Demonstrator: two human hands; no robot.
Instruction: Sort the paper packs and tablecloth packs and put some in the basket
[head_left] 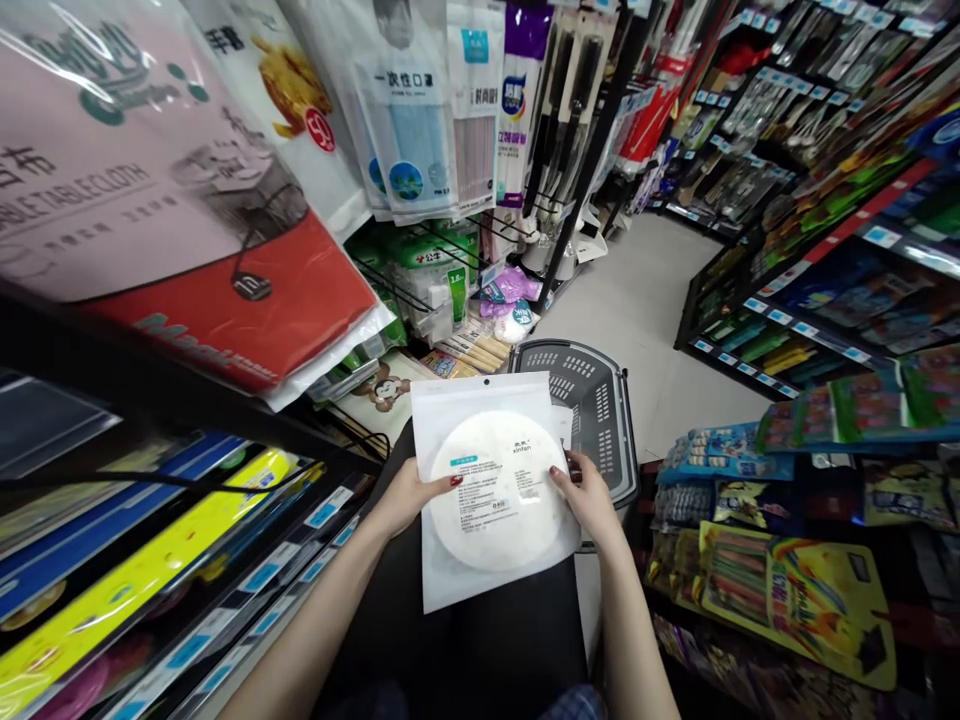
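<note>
Between my two hands I hold a flat white plastic package [491,545] with a round white item inside and small printed text facing me. My left hand [420,492] grips its left edge, thumb on the front and fingers hidden behind. On the right edge my right hand [585,490] pinches it the same way, with dark red nails showing. The package is held over my dark-clothed lap. Just beyond it a grey shopping basket [600,375] with slotted walls stands on the floor, its near part covered by the package.
Packs of disposable masks [409,130] and a red and pink tablecloth pack [247,280] hang from the rack on my left. Lower shelves there carry a yellow item [150,590]. Snack bags [795,590] crowd the right side. A grey floor aisle [637,270] runs ahead.
</note>
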